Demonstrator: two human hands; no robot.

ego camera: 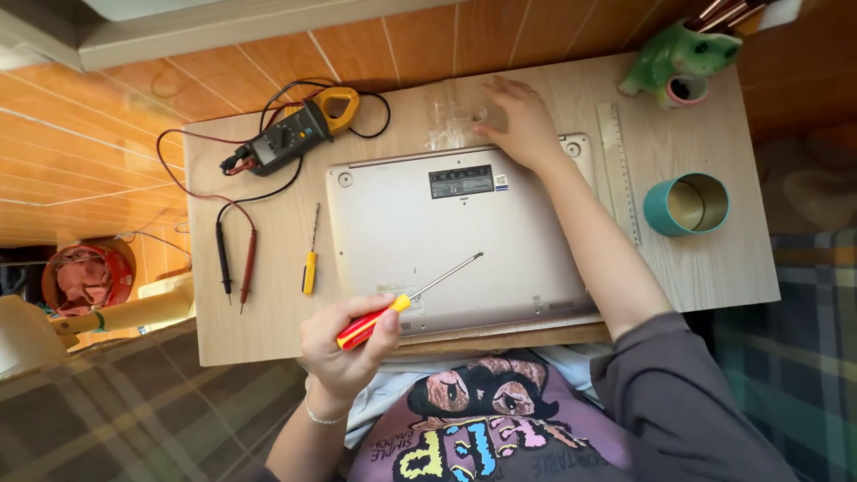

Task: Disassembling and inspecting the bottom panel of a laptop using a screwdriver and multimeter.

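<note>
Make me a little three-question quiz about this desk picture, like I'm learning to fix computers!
1. True or false: the laptop lies closed with its underside up.
2. Which hand holds the red and yellow screwdriver? A) left hand B) right hand
3. Fill in: the teal cup stands to the ____ of the clear ruler in the picture.

Key: 1 true. 2 A. 3 right.

Right hand (520,120) covers part of clear plastic bag (449,120); contents too faint to tell. Screwdriver (403,303) handle mostly buried in left hand (350,344). Laptop (446,236) near edge hidden behind left hand. Pens (725,11) in frog-shaped holder (671,55) cut off by top edge. Label on laptop underside too small to read.
</note>
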